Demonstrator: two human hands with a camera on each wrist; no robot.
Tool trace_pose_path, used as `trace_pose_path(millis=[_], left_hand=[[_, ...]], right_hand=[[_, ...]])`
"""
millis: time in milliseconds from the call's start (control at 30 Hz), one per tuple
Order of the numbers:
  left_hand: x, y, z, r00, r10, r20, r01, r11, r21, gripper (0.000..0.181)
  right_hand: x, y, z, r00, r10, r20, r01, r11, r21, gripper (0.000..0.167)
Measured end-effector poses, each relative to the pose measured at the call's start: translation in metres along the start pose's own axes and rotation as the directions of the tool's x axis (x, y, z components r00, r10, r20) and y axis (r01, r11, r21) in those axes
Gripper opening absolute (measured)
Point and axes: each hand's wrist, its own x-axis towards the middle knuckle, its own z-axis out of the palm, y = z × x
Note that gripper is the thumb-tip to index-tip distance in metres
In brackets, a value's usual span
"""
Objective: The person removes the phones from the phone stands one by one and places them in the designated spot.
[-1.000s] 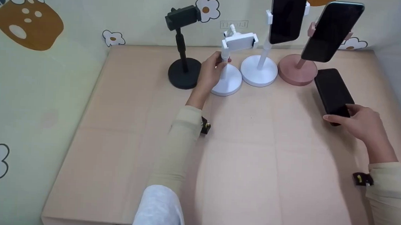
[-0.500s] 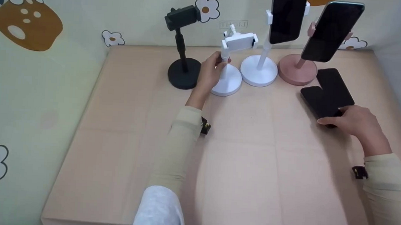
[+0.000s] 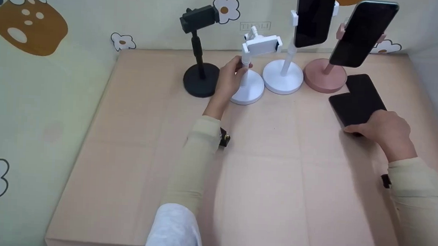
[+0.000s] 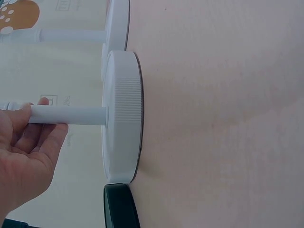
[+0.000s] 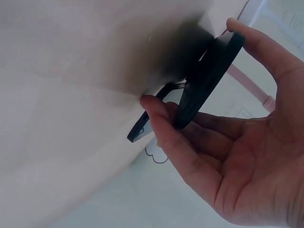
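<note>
White stand [image 3: 252, 89]: left hand [image 3: 228, 78] pinches | black phone [image 3: 348, 110]: right hand [image 3: 387, 129] grips | near table edge [image 3: 427, 102]

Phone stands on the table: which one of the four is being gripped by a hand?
The white stand beside the black stand, second from the left: the left hand grips its pole. No hand touches the others.

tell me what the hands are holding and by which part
The left hand holds the phoneless white stand by its pole; the right hand a black phone by its side edges near one end.
</note>
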Motion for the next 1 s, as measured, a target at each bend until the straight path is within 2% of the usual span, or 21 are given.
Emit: trace_pose_path(millis=[133, 267, 467, 733, 900, 1000], left_hand=[[0.001, 0.0, 0.001, 1.0, -0.015, 0.009, 0.015, 1.0, -0.016, 0.028], [0.001, 0.0, 0.001, 1.0, -0.002, 0.009, 0.002, 1.0, -0.008, 0.028], [0.001, -0.002, 0.0, 0.999, 0.034, -0.004, -0.034, 0.999, 0.023, 0.027], [0.0, -0.002, 0.002, 1.0, 0.005, 0.004, -0.006, 1.0, 0.028, 0.029], [0.0, -0.002, 0.001, 1.0, 0.014, -0.009, -0.014, 1.0, 0.028, 0.028], [0.0, -0.001, 0.001, 1.0, 0.012, -0.008, -0.011, 1.0, 0.024, 0.028]], right_hand=[[0.001, -0.002, 0.003, 1.0, -0.005, -0.023, 0.005, 1.0, -0.001, 0.076], [0.002, -0.004, 0.006, 0.999, -0.023, -0.047, 0.023, 1.0, 0.009, 0.077], [0.004, -0.01, 0.009, 0.999, -0.023, -0.028, 0.022, 1.0, -0.004, 0.077], [0.007, -0.01, 0.015, 0.999, -0.052, -0.008, 0.052, 0.998, -0.025, 0.075], [0.009, -0.01, 0.016, 0.996, -0.086, -0.021, 0.085, 0.996, -0.028, 0.073], [0.01, -0.011, 0.016, 0.995, -0.095, 0.002, 0.095, 0.995, -0.03, 0.073]])
